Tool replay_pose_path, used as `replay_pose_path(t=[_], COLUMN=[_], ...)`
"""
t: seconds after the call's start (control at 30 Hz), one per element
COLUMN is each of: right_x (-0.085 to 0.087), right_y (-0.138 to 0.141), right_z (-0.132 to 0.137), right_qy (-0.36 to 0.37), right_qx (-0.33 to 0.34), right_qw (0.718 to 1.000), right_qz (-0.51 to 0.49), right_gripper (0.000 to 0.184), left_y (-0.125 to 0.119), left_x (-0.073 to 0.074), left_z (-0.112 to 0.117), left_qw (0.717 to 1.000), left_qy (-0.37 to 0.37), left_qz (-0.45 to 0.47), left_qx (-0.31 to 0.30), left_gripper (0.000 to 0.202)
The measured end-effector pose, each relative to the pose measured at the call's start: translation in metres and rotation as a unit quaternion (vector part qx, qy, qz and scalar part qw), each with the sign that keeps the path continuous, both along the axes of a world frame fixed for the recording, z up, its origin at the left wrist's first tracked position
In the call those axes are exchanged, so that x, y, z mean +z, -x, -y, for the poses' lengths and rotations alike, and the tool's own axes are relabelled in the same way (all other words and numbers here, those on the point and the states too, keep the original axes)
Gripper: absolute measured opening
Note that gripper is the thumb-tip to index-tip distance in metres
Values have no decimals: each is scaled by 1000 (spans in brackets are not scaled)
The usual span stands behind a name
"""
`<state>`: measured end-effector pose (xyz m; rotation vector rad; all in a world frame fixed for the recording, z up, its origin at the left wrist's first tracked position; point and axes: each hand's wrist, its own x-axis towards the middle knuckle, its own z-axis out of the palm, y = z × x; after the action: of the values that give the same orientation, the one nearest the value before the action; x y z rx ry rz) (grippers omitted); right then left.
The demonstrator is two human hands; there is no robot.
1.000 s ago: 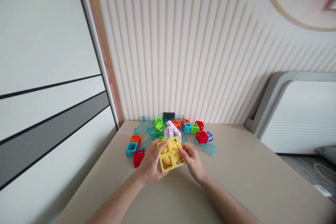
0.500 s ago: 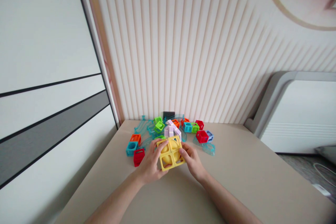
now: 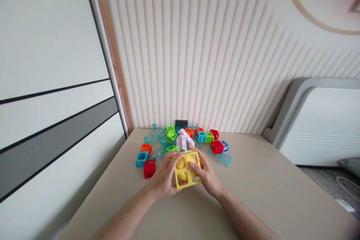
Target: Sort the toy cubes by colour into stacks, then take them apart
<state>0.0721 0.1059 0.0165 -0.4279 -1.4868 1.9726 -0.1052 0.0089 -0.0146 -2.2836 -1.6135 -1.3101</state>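
Observation:
Both my hands grip a yellow block of joined open-frame cubes (image 3: 186, 169) just above the beige table (image 3: 261, 187). My left hand (image 3: 163, 178) wraps its left side with the fingers curled on the frame. My right hand (image 3: 206, 174) grips its right side, fingers laid over the top and front. Behind it lies a heap of loose cubes: a red cube (image 3: 149, 168), a teal cube (image 3: 140, 159), an orange cube (image 3: 145, 148), green cubes (image 3: 170, 135), a lilac piece (image 3: 183, 140) and another red cube (image 3: 216, 146).
Clear teal track pieces (image 3: 222, 159) lie among the cubes, and a dark box (image 3: 181, 123) stands against the ribbed wall (image 3: 197, 63). A white panel wall runs along the left. A grey and white padded piece (image 3: 317, 120) stands at the right past the table edge.
The yellow block has been turned and drawn slightly nearer in my hands; my right fingers now lie over its top. The loose cubes have not moved.

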Motion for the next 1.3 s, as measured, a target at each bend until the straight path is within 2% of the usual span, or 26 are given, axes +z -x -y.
replay_pose_path(t=[0.33, 0.6, 0.8, 1.03, 1.3], right_x=[5, 4, 4, 2, -5], right_y=[-1, -2, -3, -1, 3], right_z=[-3, -4, -5, -4, -6], right_qy=[1, -2, -5, 4, 17], right_qx=[20, 31, 31, 14, 3], right_qw=[1000, 1000, 1000, 1000, 1000], right_qz=[10, -1, 3, 4, -6], right_gripper=[72, 69, 69, 59, 51], left_y=[-3, -1, -1, -1, -2], left_x=[4, 3, 2, 3, 1], left_z=[2, 1, 1, -1, -2], left_qw=[1000, 999, 999, 999, 998], left_qy=[8, -36, -35, -10, -27], left_qz=[13, -18, -23, -38, -39], left_qx=[1, -11, -7, -20, -30], left_gripper=[99, 88, 91, 89, 85])
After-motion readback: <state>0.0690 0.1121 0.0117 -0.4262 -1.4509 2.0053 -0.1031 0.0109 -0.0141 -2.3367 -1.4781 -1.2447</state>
